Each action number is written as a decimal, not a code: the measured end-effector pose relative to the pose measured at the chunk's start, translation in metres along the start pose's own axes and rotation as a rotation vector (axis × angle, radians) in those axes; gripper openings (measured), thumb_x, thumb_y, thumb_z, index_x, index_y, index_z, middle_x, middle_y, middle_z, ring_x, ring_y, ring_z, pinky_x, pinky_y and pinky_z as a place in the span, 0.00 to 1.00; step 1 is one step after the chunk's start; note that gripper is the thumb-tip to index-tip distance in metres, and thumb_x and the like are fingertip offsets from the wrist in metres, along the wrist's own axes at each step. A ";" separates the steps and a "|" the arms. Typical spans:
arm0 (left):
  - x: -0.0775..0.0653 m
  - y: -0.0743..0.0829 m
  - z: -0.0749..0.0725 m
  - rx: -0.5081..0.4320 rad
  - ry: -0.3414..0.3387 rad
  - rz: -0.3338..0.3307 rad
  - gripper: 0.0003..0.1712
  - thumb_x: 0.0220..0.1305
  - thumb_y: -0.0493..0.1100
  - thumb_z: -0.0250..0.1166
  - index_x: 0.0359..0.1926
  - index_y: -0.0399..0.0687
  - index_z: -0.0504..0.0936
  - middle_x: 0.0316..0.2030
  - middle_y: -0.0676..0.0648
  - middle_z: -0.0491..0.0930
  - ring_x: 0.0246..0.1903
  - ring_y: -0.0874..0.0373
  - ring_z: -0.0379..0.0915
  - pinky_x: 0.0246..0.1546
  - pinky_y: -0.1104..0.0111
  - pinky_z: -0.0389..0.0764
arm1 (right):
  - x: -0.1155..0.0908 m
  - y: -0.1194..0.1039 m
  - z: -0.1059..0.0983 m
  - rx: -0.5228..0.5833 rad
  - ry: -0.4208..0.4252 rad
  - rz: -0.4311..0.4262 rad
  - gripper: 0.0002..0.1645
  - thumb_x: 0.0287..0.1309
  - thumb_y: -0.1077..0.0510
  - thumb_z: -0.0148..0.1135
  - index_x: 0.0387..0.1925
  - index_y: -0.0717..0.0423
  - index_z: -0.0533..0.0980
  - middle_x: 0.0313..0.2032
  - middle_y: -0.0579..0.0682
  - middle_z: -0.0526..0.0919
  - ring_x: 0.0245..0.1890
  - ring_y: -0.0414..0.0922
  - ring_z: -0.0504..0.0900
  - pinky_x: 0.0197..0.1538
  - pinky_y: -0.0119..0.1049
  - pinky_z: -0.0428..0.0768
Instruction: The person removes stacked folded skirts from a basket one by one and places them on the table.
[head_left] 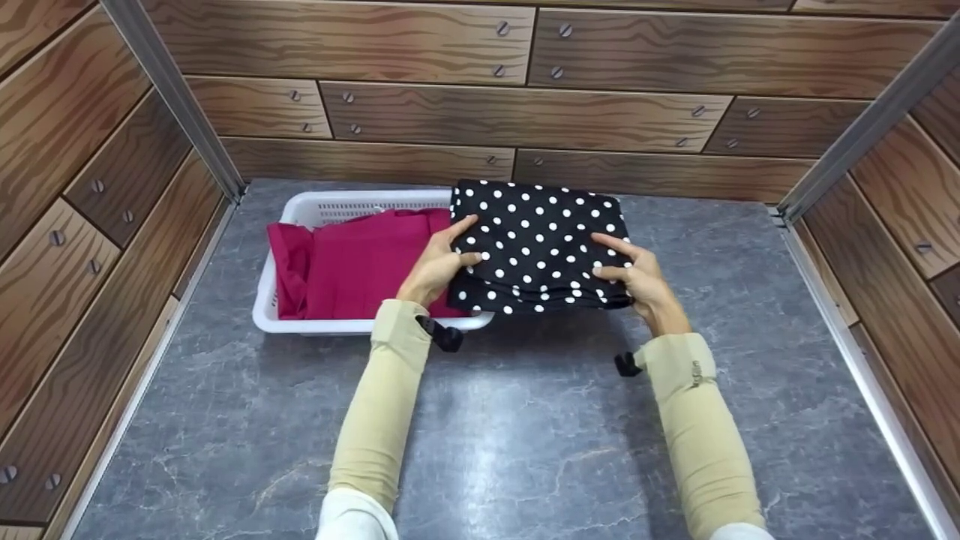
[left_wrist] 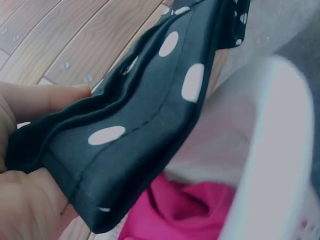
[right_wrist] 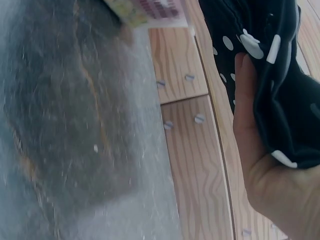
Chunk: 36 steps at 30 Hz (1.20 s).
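Observation:
Both hands grip a folded black cloth with white polka dots point(head_left: 540, 232), one at each side. The left hand point(head_left: 442, 262) has the cloth's left edge between thumb and fingers. At the opposite edge, the right hand point(head_left: 637, 277) holds it the same way, with thumb and index finger showing on top. In the left wrist view, the layered folds of the dotted cloth point(left_wrist: 130, 130) hang above the basket's rim. Under its left part lies a folded crimson cloth point(head_left: 367, 262) inside a white plastic basket point(head_left: 337, 326), whose right end is hidden by the dotted cloth.
The grey marbled tabletop point(head_left: 525, 435) extends in front of the basket and to its right. Wood-patterned panels point(head_left: 435, 112) enclose the back and both sides, with metal posts at the corners. A blurred pink and yellow printed thing point(right_wrist: 155, 12) shows in the right wrist view.

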<state>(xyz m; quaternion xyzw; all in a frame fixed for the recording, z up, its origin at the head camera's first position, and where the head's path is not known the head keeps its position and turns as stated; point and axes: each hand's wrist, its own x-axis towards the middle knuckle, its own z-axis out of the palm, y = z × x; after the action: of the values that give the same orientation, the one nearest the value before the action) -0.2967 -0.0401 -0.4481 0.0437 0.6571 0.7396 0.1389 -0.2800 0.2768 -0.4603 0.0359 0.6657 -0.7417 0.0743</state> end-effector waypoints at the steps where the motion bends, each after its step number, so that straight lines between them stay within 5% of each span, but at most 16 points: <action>1: 0.001 -0.001 0.003 -0.002 -0.004 -0.010 0.45 0.62 0.21 0.58 0.78 0.47 0.60 0.70 0.34 0.64 0.59 0.42 0.73 0.54 0.57 0.81 | -0.001 0.000 -0.003 0.001 0.003 0.005 0.34 0.54 0.79 0.64 0.59 0.50 0.82 0.46 0.54 0.78 0.29 0.42 0.85 0.31 0.33 0.85; 19: 0.025 -0.017 0.055 0.096 -0.013 -0.016 0.44 0.60 0.22 0.60 0.77 0.44 0.61 0.75 0.39 0.58 0.70 0.47 0.59 0.70 0.61 0.62 | -0.010 0.002 -0.054 -0.024 0.062 0.074 0.35 0.57 0.79 0.59 0.55 0.40 0.85 0.49 0.56 0.72 0.26 0.42 0.85 0.27 0.35 0.85; 30: 0.038 -0.028 0.072 -0.010 0.001 -0.035 0.44 0.58 0.19 0.56 0.76 0.39 0.62 0.76 0.39 0.57 0.71 0.48 0.56 0.71 0.63 0.60 | 0.000 0.012 -0.063 -0.082 0.143 0.045 0.36 0.54 0.80 0.58 0.48 0.38 0.88 0.52 0.57 0.70 0.24 0.37 0.80 0.25 0.29 0.82; 36: 0.041 -0.035 0.078 -0.053 0.031 -0.046 0.43 0.56 0.18 0.53 0.75 0.36 0.63 0.75 0.37 0.57 0.71 0.48 0.55 0.71 0.64 0.58 | 0.005 0.022 -0.061 -0.141 0.212 0.048 0.37 0.52 0.81 0.58 0.57 0.45 0.84 0.56 0.62 0.68 0.23 0.35 0.77 0.25 0.27 0.80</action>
<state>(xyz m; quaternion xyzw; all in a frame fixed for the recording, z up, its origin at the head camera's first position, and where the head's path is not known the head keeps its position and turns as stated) -0.3115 0.0487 -0.4769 0.0135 0.6402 0.7540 0.1468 -0.2848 0.3346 -0.4891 0.1244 0.7194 -0.6829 0.0235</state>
